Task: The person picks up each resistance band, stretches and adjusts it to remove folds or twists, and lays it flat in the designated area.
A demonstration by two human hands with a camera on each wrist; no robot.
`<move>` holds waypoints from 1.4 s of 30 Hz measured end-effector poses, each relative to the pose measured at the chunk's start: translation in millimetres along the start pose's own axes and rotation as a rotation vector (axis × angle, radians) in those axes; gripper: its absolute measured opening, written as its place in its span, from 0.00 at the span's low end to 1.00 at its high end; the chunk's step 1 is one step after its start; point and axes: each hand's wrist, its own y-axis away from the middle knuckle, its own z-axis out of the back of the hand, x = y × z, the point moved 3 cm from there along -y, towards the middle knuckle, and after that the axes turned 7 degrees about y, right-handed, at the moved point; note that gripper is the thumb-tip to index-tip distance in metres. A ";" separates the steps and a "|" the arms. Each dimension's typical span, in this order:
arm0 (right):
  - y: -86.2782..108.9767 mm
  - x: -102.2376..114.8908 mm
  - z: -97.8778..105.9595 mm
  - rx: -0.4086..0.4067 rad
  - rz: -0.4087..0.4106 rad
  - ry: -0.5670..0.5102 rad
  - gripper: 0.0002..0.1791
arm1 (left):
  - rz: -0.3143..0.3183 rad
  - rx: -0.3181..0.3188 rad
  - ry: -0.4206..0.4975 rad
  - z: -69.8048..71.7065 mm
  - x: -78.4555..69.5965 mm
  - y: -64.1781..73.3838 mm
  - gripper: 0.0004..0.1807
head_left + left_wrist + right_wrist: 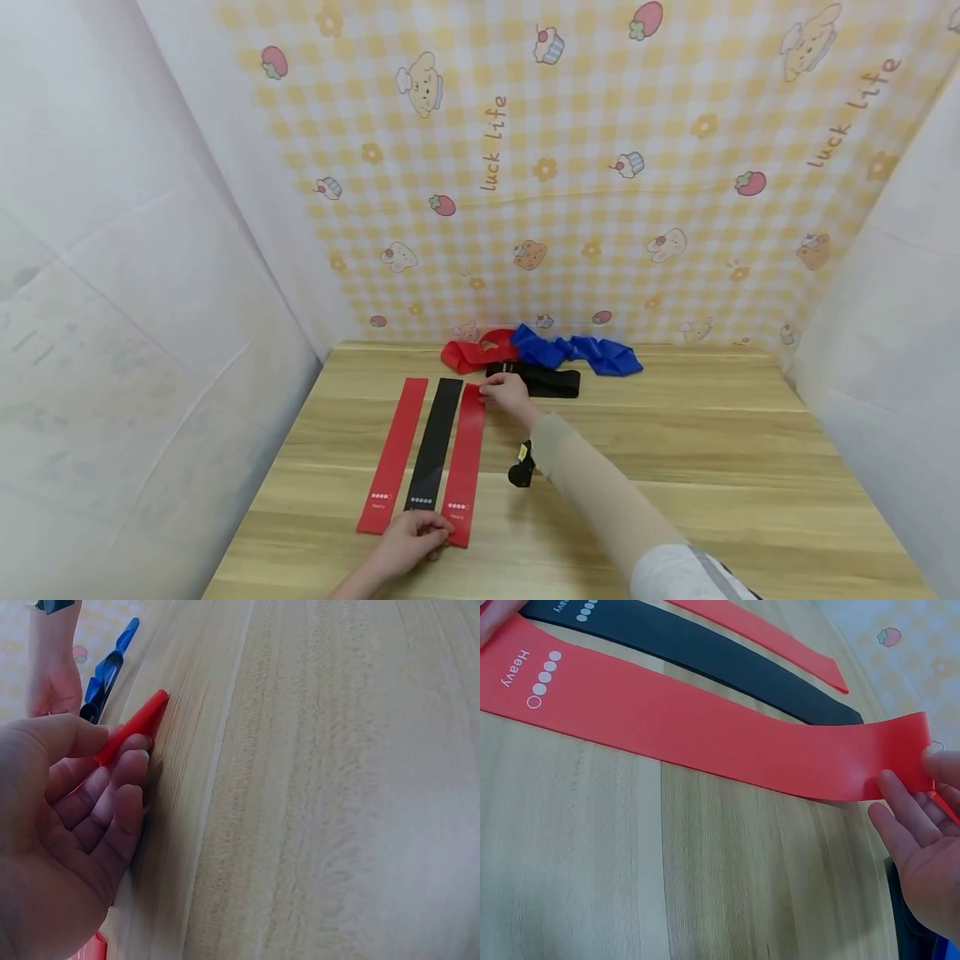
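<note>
Head view: yellow-checked cloth (570,225) with printed cupcakes and strawberries hangs behind a wood-grain table (712,467). Three flat bands lie in a row on the table: left red band (393,454), black band (435,442), and, rightmost, the held red band (466,458). Left hand (411,540) is at the near end of the held red band; right hand (507,393) is at its far end. Behind the row: crumpled red band (472,357), blue band (600,353) and folded black band (558,382), the blue one overlapping the others. A small black object (521,468) with a yellow label sits beside the right forearm. Left wrist view: thumb and forefinger pinch red material; the remaining fingers are loosely bent. Right wrist view: thumb and fingers pinch the band's far end, which curves up off the wood; other fingers are partly extended. Band print reads "Heavy", with four filled circles and one outlined.
</note>
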 end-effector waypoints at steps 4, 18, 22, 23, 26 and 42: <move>1.0 0.7 0.5 -0.004 0.012 0.020 0.10 | 0.009 -0.004 0.009 -0.3 1.3 -1.4 0.06; 3.1 -15.5 -1.1 -0.064 -0.048 0.014 0.09 | 0.002 -0.002 -0.014 -6.8 2.1 0.0 0.06; 2.0 -16.5 -0.6 -0.059 -0.052 0.014 0.10 | -0.006 -0.013 -0.013 -7.8 1.9 -0.5 0.06; 1.6 -16.5 -0.6 -0.054 -0.051 0.015 0.11 | -0.007 -0.014 -0.014 -7.8 1.6 -0.5 0.06; -0.3 -16.2 -0.4 -0.031 -0.049 0.024 0.15 | -0.009 -0.018 -0.019 -7.4 1.3 -0.7 0.06; -4.5 -15.4 -3.4 0.058 -0.093 -0.024 0.28 | 0.019 -0.065 -0.082 -3.5 1.9 -2.5 0.07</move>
